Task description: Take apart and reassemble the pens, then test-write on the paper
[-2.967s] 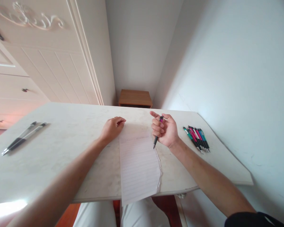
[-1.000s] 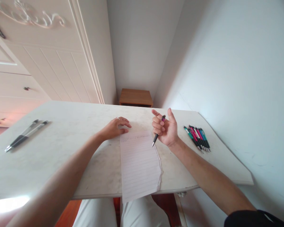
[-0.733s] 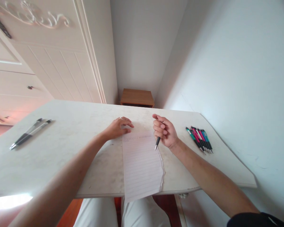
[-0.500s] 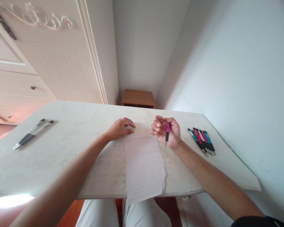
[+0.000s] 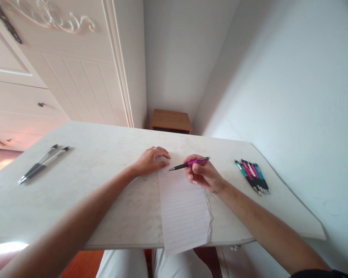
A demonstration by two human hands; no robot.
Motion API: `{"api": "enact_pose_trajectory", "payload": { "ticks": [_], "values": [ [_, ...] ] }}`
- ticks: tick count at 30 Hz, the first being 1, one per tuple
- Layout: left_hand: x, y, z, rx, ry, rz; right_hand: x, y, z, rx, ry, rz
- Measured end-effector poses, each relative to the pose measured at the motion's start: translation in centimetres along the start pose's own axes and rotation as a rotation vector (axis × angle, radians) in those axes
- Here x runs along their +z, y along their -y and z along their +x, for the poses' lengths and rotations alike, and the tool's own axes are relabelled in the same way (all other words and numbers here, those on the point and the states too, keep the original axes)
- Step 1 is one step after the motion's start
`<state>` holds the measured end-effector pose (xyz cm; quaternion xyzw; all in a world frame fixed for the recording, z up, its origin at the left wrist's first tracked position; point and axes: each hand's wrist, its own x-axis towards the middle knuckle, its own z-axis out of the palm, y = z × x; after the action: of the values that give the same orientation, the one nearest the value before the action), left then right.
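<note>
Right hand pinching magenta pen over lined paper; left hand, loosely spread, at paper's corner

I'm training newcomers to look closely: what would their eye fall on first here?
Probably the magenta pen, held in the right hand over the far end of the lined paper. Next, the bright cluster of pens at the right of the table, then two grey pens lying at its left.

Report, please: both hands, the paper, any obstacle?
Right hand holds purple pen. Left hand at far corner of lined paper. Pen cluster at right, two pens at left, off paper.
</note>
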<state>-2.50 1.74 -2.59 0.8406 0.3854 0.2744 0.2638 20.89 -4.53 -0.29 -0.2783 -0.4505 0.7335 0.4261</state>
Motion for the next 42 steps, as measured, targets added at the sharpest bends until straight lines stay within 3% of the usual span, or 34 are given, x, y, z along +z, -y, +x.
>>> {"api": "enact_pose_trajectory", "payload": {
  "ticks": [6, 17, 35, 42],
  "values": [
    [-1.6, 0.4, -0.4, 0.024, 0.134, -0.115, 1.1, -0.9, -0.2, -0.001, -0.091, -0.195],
    [-1.6, 0.5, -0.4, 0.015, 0.141, -0.082, 1.9, -1.8, 0.4, 0.011, -0.129, -0.718],
    [-1.6, 0.3, -0.3, 0.002, 0.151, -0.046, 2.3, -2.8, 0.7, -0.122, -0.192, -0.946],
    [-1.6, 0.3, -0.2, 0.008, 0.157, -0.047, 2.3, -2.9, 0.7, -0.092, -0.209, -0.940]
  ]
}}
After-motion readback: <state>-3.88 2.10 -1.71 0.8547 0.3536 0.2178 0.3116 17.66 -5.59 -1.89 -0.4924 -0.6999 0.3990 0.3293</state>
